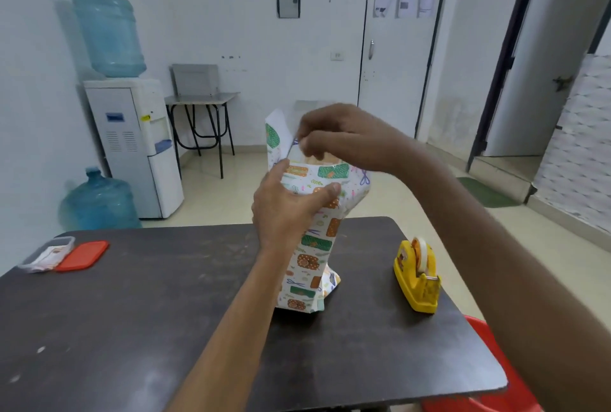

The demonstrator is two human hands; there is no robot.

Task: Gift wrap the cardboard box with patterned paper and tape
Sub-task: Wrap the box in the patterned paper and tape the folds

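Box end still unsealed.
Left hand [291,210] grips the wrapped cardboard box [314,236] upright; right hand [334,140] pinches the patterned paper [276,134] flap, which may tear if yanked.

The room is lit pretty evenly by soft, diffuse light, nothing harsh. A pale sheen is picked up on the dark tabletop [132,312], especially toward the near left corner. A small soft shadow is cast under the wrapped parcel [307,266]. Motion blur is seen on the fingers [307,144] of the right hand [344,137]. Straight lines like the door frame [429,48] are bent noticeably by wide-angle distortion, and the background is rendered a bit soft.
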